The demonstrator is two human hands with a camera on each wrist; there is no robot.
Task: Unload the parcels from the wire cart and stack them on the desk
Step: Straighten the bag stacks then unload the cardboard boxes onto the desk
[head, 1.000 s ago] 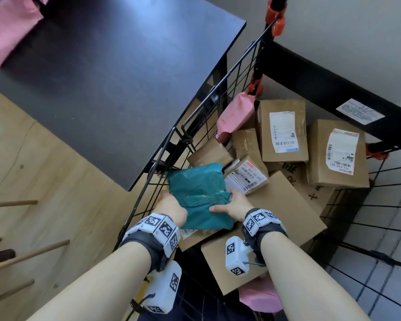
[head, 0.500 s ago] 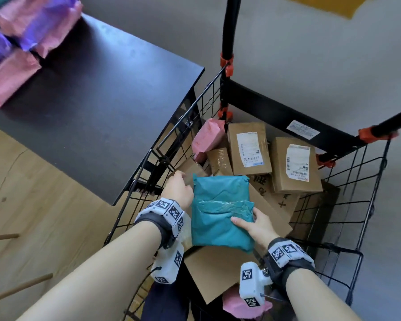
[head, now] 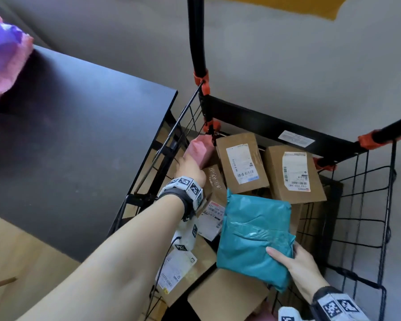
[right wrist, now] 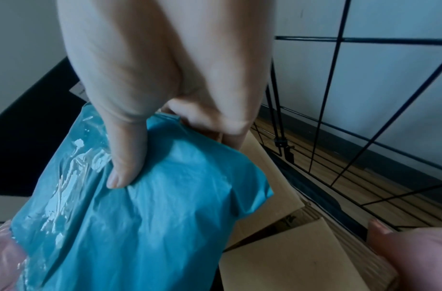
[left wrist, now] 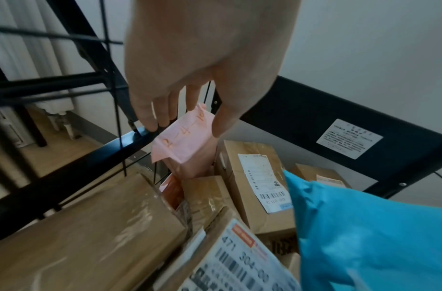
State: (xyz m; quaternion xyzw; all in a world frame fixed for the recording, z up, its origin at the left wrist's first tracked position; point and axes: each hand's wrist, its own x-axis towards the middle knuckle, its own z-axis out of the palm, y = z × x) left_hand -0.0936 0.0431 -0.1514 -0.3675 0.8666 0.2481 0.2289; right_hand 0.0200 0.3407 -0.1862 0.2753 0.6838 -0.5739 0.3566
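My right hand [head: 294,262] grips a teal plastic mailer [head: 252,237] by its near right corner, thumb on top [right wrist: 125,167], fingers under it, above the parcels in the wire cart [head: 366,205]. My left hand [head: 190,167] reaches to the cart's far left corner, its fingers straight and spread [left wrist: 165,114] just over a pink mailer [left wrist: 184,141] that stands against the wire side; they are not closed on it. Brown cardboard boxes [head: 241,163] with white labels fill the cart. The black desk [head: 67,147] lies to the left.
Pink and purple mailers [head: 2,61] lie on the desk's far left corner. The cart's black handle posts with orange clamps [head: 202,79] rise at the back. A grey wall is behind the cart. Wooden floor [head: 14,262] shows near left.
My left hand let go of the teal mailer and reached forward to the pink mailer in the far corner. My right hand alone now holds the teal mailer, shifted right.
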